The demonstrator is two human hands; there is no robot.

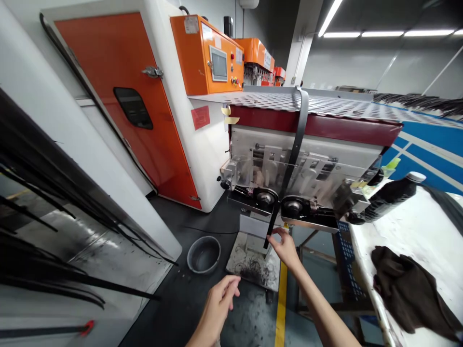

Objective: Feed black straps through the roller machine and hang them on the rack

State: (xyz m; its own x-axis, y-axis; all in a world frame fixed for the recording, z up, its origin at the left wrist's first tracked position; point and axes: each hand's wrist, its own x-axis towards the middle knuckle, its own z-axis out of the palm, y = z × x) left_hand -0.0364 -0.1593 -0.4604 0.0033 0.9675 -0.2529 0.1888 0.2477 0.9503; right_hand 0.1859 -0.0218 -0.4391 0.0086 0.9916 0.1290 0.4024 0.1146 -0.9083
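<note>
My right hand (284,247), nearer, pinches the black strip (292,163), its length toward one o'clock; my left hand (221,296) hangs empty.

A: Over on the left, the orange door (155,149), closed, with a dark window (133,108) set in it!

B: Just to its right, an orange control box (200,60) shows a grey screen (219,64). And down on the floor (166,217), a grey basin (203,255) sits left of that yellow line (281,303)!

A: Swing right: a crumpled dark cloth (408,289) lies on the white table (401,236)!

B: And by its far end, a black bottle (390,197) with a white cap (416,177), strip lights (382,33) glowing far beyond!
</note>
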